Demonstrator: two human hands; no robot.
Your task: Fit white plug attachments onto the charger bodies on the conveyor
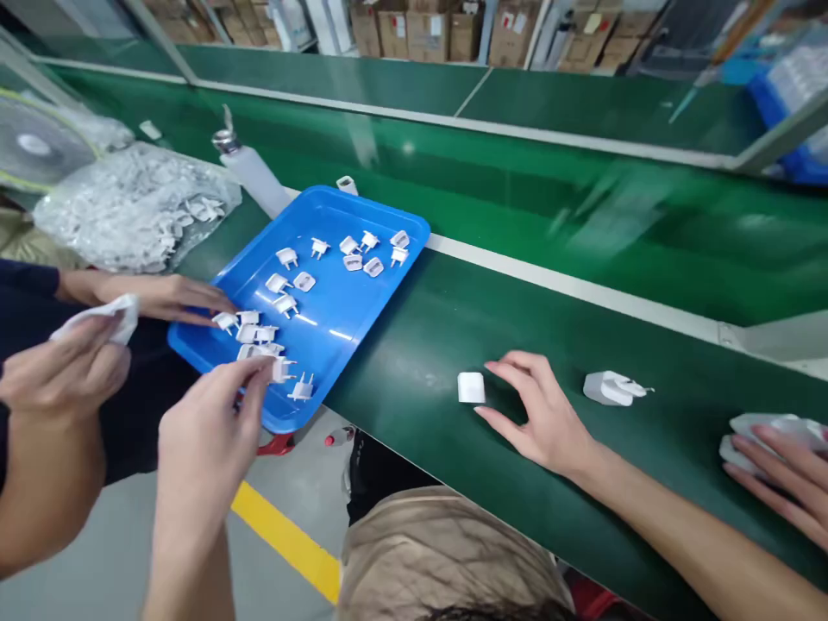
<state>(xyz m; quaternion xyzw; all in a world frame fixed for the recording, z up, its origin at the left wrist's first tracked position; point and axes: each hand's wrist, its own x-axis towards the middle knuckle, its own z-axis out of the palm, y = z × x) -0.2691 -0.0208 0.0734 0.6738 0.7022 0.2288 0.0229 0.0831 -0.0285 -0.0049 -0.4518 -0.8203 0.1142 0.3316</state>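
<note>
The left hand [207, 431] pinched a little plug [283, 369] by its body, at the blue tray's [388, 226] seven o'clock. It looked light and hard. The right hand [547, 414] lay open beside a white block [471, 387].

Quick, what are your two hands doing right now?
Left hand: closed, pinching a white plug piece over the blue tray.
Right hand: open, beside a white cube.

Green conveyor [582, 216], grey floor [97, 535], stacked cartons [427, 30]
</note>
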